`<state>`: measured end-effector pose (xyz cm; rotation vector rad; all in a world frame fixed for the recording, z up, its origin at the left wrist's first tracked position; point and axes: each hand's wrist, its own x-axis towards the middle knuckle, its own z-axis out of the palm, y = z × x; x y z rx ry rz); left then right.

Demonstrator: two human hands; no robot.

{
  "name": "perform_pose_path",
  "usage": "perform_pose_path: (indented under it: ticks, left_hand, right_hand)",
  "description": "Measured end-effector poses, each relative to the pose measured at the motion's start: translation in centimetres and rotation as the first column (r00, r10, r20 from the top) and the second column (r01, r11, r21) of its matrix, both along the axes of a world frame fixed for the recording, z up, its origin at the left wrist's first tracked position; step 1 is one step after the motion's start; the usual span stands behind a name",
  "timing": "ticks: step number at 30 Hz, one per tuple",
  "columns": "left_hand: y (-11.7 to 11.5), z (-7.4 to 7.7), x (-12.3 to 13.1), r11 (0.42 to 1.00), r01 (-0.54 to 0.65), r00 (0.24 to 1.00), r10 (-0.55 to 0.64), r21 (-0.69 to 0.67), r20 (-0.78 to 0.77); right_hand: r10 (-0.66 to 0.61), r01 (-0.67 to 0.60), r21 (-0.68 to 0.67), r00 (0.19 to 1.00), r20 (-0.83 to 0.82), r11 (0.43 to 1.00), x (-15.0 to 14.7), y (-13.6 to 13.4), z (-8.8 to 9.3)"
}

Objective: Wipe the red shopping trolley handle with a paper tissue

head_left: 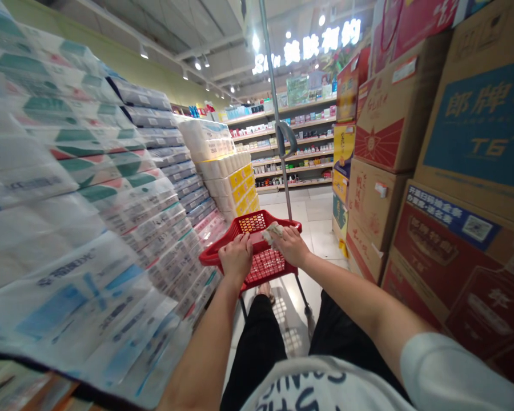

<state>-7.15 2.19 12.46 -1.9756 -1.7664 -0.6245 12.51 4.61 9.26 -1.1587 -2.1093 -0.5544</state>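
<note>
A red plastic shopping cart basket (268, 268) with mesh walls is right in front of me, above my feet. The fingers of my left hand (236, 257) are wrapped over its near rim, left of the middle. At the right part of that rim, my right hand (293, 246) is closed on a crumpled whitish cloth or tissue (273, 232). This hand also rests against the cart. The basket's thin dark legs show below it. Its inside shows only in part, behind my hands.
Tall stacks of wrapped tissue packs (111, 182) line the left side closely. Cardboard cartons (466, 251) rise on the right. A metal pole (286, 182) with a grey handle stands upright beyond the basket. Stocked shelves (300, 128) cross the far end of the tiled aisle (314, 228).
</note>
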Motion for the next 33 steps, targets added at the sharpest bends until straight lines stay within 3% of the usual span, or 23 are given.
perform_pose_path:
  ticks: [3, 9, 13, 17, 21, 25, 29, 33]
  left_hand:
    - [0.2, -0.2, 0.2, 1.0, -0.009, 1.0, 0.009, 0.028, 0.016]
    - [0.3, -0.1, 0.5, 1.0, -0.021, 1.0, 0.02, 0.017, 0.023]
    - [0.6, 0.1, 0.2, 0.999, -0.044, 0.999, 0.044, 0.01, 0.014]
    - [1.7, 0.9, -0.5, 0.998, -0.046, 0.999, 0.047, -0.05, 0.019]
    - [3.2, 2.1, -0.9, 0.985, 0.038, 0.999, -0.036, -0.17, 0.017]
    - [3.7, 2.3, -0.7, 0.974, 0.019, 0.999, -0.011, -0.226, 0.04]
    - [3.5, 1.9, -0.9, 0.973, 0.007, 0.998, 0.007, -0.229, 0.06]
    - [3.5, 1.8, -1.1, 0.975, 0.003, 0.997, 0.014, -0.221, 0.074]
  right_hand:
    - [0.003, -0.003, -0.005, 1.0, 0.018, 1.0, 0.6, 0.3, 0.0]
    - [-0.181, 0.164, -0.247, 0.982, -0.048, 0.955, -1.0, 1.5, 2.4]
    - [-0.079, 0.074, -0.072, 0.994, -0.079, 0.995, -0.8, 0.8, 0.7]
    - [0.054, -0.052, 0.087, 0.999, -0.01, 0.995, 0.2, 0.4, -1.0]
    - [-0.031, 0.027, -0.067, 0.997, -0.068, 0.997, -0.2, 1.3, 0.8]
    - [-0.16, 0.137, -0.219, 0.983, -0.091, 0.966, -1.2, 2.3, 2.2]
    - [-0.09, 0.088, -0.024, 0.991, -0.095, 0.996, -0.8, 1.6, -0.3]
    - [-0.01, 0.018, 0.152, 0.998, -0.056, 0.988, -0.1, 0.9, -2.4]
